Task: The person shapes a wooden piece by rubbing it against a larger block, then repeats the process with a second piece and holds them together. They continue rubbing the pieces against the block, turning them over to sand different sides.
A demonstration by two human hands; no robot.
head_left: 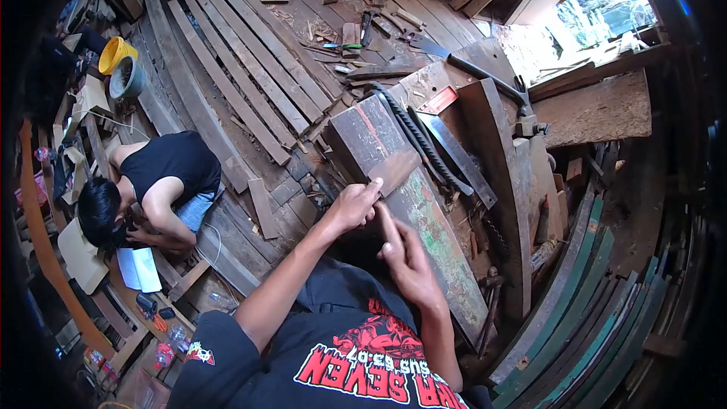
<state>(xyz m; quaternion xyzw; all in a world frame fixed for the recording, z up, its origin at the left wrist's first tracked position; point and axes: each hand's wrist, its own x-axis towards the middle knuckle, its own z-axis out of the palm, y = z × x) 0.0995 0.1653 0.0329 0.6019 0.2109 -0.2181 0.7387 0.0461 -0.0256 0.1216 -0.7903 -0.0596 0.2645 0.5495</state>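
My left hand (352, 208) is closed on one end of a small flat wooden piece (397, 172), its thumb lying on top. The piece is slightly smeared by motion and reaches out over a thick worn plank (443, 246) with patches of green and red paint. My right hand (411, 263) is just below, slightly blurred. Its index finger stretches up to the near end of the wooden piece, by my left fingers, and the other fingers are apart. I see nothing held in it.
Beyond the plank lie a dark twisted rod (424, 151), a flat metal blade (458, 157) and an orange-red rectangular object (438, 100). A tall board (500, 197) stands at right. Long slats (235, 53) cover the floor. Another person (170, 182) crouches at left near buckets (126, 78).
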